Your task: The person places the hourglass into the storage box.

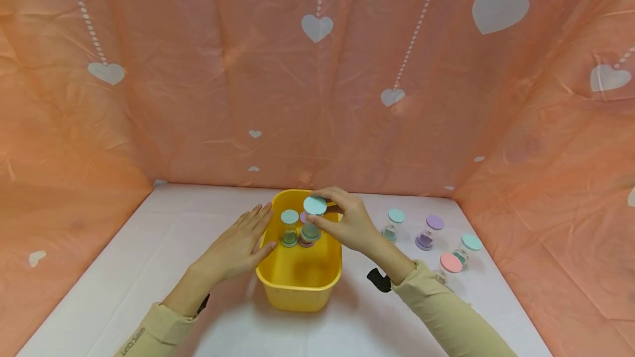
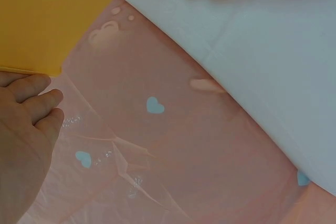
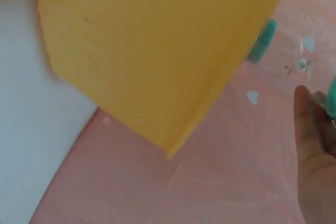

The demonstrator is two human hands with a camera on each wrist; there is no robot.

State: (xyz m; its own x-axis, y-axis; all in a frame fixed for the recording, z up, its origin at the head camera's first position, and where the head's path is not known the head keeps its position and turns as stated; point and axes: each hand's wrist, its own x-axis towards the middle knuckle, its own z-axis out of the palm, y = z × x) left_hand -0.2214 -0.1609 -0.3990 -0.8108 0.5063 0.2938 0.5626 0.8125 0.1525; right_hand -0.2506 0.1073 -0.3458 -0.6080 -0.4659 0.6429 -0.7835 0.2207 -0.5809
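Observation:
In the head view my right hand [image 1: 351, 223] pinches a sand timer [image 1: 315, 205] by its pale teal top cap, over the yellow bin [image 1: 299, 286]. Inside that bin stands another teal-capped sand timer [image 1: 290, 217], upright. A purple-capped sand timer [image 1: 303, 217] is mostly hidden behind the held one. My left hand [image 1: 235, 249] lies along the bin's left rim, its fingers straight. From the left wrist, the left hand [image 2: 26, 114] shows its fingertips right at the bin's rim [image 2: 31, 70]. At the right wrist view's edge, the right hand [image 3: 315, 150] has the held timer's teal cap [image 3: 332, 98] beside it.
Right of the bin, several sand timers are on the white table [image 1: 223, 324]: a teal one [image 1: 396, 216], a purple one [image 1: 434, 222], another teal one [image 1: 470, 242] and a pink one [image 1: 451, 262]. The pink one is partly behind the right sleeve. Orange heart-patterned sheeting [image 1: 278, 98] encloses the table.

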